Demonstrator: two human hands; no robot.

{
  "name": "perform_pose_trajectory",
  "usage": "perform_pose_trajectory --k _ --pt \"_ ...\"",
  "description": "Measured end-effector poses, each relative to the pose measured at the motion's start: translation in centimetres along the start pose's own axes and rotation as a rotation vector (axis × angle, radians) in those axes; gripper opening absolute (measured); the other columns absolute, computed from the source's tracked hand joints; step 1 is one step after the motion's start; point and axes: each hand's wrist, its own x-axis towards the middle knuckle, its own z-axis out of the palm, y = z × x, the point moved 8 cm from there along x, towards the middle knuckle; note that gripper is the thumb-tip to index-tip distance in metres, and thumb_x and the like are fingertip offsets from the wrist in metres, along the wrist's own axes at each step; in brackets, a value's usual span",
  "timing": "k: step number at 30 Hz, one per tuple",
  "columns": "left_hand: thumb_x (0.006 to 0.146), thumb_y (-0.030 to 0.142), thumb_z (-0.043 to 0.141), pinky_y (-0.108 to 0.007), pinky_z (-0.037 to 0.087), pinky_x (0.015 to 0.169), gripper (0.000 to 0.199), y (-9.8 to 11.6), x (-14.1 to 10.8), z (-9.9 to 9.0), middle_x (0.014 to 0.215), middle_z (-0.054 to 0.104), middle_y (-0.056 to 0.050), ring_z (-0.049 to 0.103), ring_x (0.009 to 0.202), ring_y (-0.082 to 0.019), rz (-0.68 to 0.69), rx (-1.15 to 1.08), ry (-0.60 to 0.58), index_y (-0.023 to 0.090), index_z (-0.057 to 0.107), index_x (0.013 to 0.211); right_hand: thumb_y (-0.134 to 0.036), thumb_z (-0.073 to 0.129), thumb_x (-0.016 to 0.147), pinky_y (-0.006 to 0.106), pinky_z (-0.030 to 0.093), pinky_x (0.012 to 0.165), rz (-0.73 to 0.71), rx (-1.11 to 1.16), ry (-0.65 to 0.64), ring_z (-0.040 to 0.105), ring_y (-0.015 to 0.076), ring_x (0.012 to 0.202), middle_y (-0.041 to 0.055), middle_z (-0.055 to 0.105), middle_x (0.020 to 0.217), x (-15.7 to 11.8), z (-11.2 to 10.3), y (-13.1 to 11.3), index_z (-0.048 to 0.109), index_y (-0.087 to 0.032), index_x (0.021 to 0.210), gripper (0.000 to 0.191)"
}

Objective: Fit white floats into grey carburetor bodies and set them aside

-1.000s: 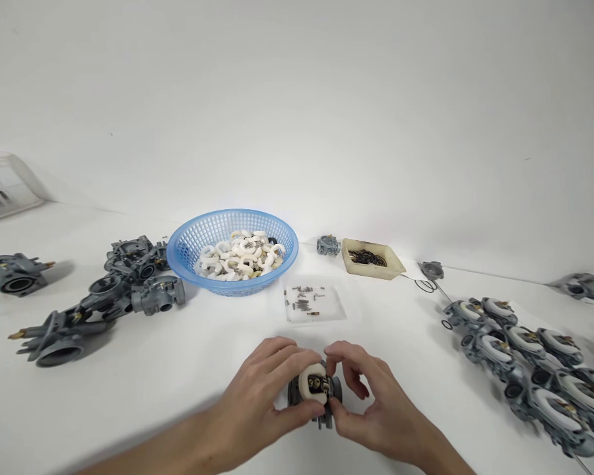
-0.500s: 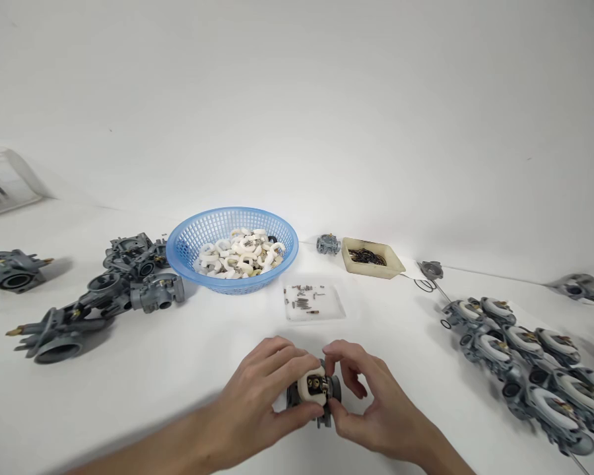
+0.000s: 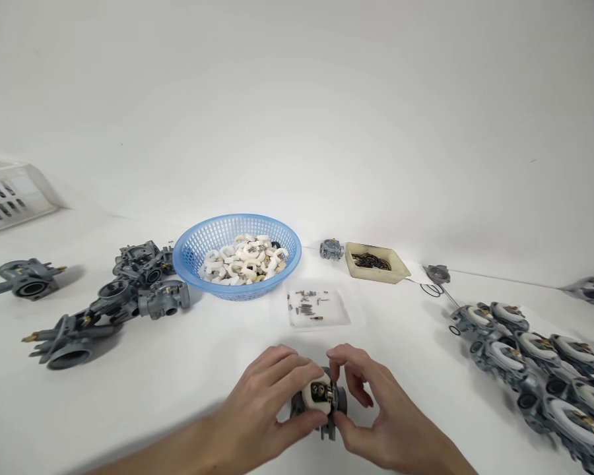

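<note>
A grey metal carburetor (image 3: 341,400) lies on the table close in front of me, its inner brass parts facing up. A white U-shaped float (image 3: 307,398) sits on top of it. My left hand (image 3: 272,402) has thumb and forefinger closed around the float's left side. My right hand (image 3: 376,409) reaches the carburetor from the right, forefinger at its far edge and thumb at its near edge, by the float's hinge. Any small pin between the right fingertips is too small to make out.
A blue basket (image 3: 188,274) holds many white floats. Small metal parts lie in a clear tray (image 3: 334,320); black rings fill a cream tray (image 3: 376,274). More carburetors (image 3: 163,300) stand at the left, and rows of carburetors with floats (image 3: 505,356) at the right. A white crate (image 3: 24,191) stands far left.
The whole scene has shifted slightly right and down in the view. Both hands keep nearly the same hold on the carburetor and float.
</note>
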Motion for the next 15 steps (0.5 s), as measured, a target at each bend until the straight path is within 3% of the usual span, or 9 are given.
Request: perform_pose_trajectory --k 7,12,15 --pt "0.099 0.034 0.064 -0.037 0.052 0.09 0.033 0.09 0.03 0.05 0.113 0.069 -0.005 0.061 0.098 -0.023 -0.001 0.017 -0.003 0.025 0.049 0.128 -0.005 0.063 0.078 0.043 0.059 0.058 0.01 -0.011 0.03 0.057 0.0159 0.06 0.0057 0.066 0.1 0.01 -0.3 0.16 0.041 -0.045 0.142 0.079" --pt "0.1 0.038 0.062 -0.037 0.053 0.089 0.033 0.07 0.01 -0.06 0.111 0.07 -0.004 0.061 0.096 -0.023 0.007 0.021 0.011 0.025 0.049 0.128 -0.004 0.064 0.075 0.045 0.062 0.067 0.01 -0.052 -0.032 0.059 0.0168 0.064 0.0045 0.065 0.102 0.02 0.18 0.23 0.037 -0.045 0.143 0.083" --pt "0.099 0.038 0.063 -0.036 0.054 0.087 0.033 -0.15 -0.07 0.03 0.11 0.07 -0.004 0.061 0.095 -0.023 -0.004 0.02 0.009 0.025 0.05 0.127 -0.006 0.062 0.079 0.041 0.061 0.063 0.01 -0.065 -0.02 0.058 0.0163 0.062 0.0042 0.065 0.101 0.06 0.0 0.11 0.038 -0.046 0.141 0.078"
